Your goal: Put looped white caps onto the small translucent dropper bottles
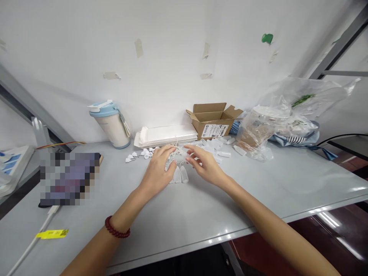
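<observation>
My left hand (156, 170) reaches over a small tangle of thin white cords (173, 155), its thumb and fingers apart. Opposite it, my right hand (206, 165) has its fingers curled, with a small translucent plastic piece at the fingertips; its exact shape is blurred. Just below the hands, several small translucent bottles (184, 174) lie side by side on the grey table (184, 214), partly covered by my left thumb. White caps with thin stems (133, 155) are scattered left of my left hand. More translucent bottles (224, 154) are heaped behind my right hand.
Behind the hands are a stack of flat white boxes (169, 134) and an open cardboard box (214, 122). A tumbler (110, 124) stands at the back left, a blurred-out device (70, 180) with a cable (28, 245) nearer. Plastic bags (258, 130) sit at the right.
</observation>
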### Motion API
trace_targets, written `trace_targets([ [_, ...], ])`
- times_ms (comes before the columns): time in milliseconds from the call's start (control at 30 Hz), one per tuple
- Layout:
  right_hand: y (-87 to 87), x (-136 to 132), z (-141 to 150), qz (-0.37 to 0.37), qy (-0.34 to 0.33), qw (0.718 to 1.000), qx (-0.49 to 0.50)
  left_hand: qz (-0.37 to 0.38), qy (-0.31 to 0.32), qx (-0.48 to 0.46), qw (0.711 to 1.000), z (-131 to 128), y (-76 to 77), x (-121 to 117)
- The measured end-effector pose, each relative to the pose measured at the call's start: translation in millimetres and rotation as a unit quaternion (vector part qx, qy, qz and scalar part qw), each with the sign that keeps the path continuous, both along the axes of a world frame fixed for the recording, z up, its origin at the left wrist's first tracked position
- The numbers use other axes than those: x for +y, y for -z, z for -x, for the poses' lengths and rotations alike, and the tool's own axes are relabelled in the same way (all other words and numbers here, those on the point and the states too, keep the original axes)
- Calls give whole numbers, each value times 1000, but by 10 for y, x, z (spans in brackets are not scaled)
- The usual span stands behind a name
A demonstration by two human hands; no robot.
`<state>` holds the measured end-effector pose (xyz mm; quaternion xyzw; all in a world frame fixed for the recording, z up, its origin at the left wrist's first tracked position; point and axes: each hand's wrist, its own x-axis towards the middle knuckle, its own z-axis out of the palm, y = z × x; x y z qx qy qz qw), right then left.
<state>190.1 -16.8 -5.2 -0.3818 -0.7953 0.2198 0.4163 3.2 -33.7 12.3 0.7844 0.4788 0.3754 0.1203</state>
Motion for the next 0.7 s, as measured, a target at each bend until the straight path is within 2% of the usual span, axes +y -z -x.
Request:
trace_targets([
  [367,-9,-25,37,14,-12,1000,8,-64,-32,14,997,-3,44,22],
  [700,-3,-18,41,9,-2,1000,6,-93,-4,46,995,-35,81,-3],
])
